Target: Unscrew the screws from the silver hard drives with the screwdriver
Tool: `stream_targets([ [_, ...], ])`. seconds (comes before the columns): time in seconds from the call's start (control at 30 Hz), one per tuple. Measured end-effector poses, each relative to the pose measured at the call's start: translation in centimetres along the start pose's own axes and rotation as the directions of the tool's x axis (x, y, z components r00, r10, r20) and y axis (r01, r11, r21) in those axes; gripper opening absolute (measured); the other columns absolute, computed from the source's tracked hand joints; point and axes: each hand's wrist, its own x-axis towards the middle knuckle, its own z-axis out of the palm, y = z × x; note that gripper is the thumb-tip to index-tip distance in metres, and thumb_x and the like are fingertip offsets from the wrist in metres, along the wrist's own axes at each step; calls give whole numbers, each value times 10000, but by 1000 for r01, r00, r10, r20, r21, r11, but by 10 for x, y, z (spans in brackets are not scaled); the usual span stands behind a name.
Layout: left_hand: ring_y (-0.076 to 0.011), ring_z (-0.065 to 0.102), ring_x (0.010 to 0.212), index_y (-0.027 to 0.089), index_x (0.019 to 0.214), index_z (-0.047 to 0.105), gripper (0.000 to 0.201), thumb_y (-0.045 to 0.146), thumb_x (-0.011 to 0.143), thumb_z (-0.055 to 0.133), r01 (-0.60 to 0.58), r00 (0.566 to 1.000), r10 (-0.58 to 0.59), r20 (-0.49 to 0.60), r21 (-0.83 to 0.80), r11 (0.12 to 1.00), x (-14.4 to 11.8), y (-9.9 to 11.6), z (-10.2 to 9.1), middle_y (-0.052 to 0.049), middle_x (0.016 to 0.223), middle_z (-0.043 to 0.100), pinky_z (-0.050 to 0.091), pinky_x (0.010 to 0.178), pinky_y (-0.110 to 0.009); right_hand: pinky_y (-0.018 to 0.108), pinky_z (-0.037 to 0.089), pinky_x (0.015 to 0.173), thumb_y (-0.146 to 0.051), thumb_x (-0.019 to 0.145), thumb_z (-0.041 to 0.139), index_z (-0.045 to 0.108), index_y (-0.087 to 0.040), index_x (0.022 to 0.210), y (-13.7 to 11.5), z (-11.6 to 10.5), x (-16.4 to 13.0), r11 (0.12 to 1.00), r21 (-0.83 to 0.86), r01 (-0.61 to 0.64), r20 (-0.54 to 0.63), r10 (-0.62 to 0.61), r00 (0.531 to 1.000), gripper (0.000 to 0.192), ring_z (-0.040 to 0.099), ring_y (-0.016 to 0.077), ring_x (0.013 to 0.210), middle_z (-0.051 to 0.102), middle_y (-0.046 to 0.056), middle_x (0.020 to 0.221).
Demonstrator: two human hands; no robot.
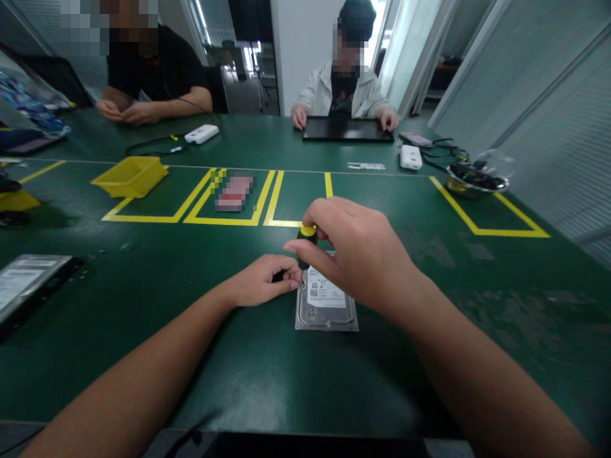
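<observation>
A silver hard drive (326, 305) with a white label lies flat on the green table in front of me. My right hand (356, 251) grips the black and yellow handle of a screwdriver (307, 235), held upright over the drive's far left corner. My left hand (265, 280) rests on the table at the drive's left edge, fingers curled and pinched near the screwdriver's lower end. The screwdriver tip is hidden behind my fingers.
A yellow bin (131, 176) sits at the far left inside yellow floor tape. Another drive (23, 283) lies at the left edge. A metal bowl (475, 178) stands far right. Two people sit across the table, one with a black tablet (348, 129).
</observation>
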Motion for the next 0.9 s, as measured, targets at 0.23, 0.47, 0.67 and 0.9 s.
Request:
stream_targets([
  [0.23, -135, 543, 726, 148, 861, 606, 124, 260, 895, 566, 18, 1000, -18, -3, 0, 1000, 0, 3, 0, 2, 793, 595, 427, 688, -263, 287, 268, 563, -477, 969, 507, 587, -173, 909, 2, 11, -3, 986, -152, 63, -80, -75, 994, 319, 503, 141, 630, 584, 10, 714],
  [0.47, -134, 537, 705, 149, 835, 600, 130, 264, 885, 564, 16, 1000, -16, -8, 17, 1000, 1, 6, -1, 5, 759, 578, 420, 669, -259, 288, 182, 508, -540, 975, 458, 583, -180, 885, 1, 14, -6, 978, -207, 41, -140, -71, 988, 392, 442, 119, 558, 534, -5, 650],
  [0.67, -173, 577, 805, 155, 885, 623, 163, 309, 886, 569, 27, 1000, -27, -4, 23, 999, 1, 5, -2, -21, 836, 630, 463, 753, -295, 277, 295, 588, -392, 971, 524, 624, -176, 915, -5, 7, -2, 996, -85, -4, -29, 2, 1000, 245, 498, 141, 718, 578, 27, 808],
  [0.9, -199, 611, 890, 157, 1012, 640, 200, 310, 900, 576, 34, 999, -34, 23, 5, 999, 0, -1, 0, -42, 925, 668, 491, 814, -322, 298, 413, 756, -245, 965, 494, 680, -137, 991, -6, -7, -1, 989, 151, 6, 57, -15, 998, 216, 545, 169, 875, 602, 83, 973],
])
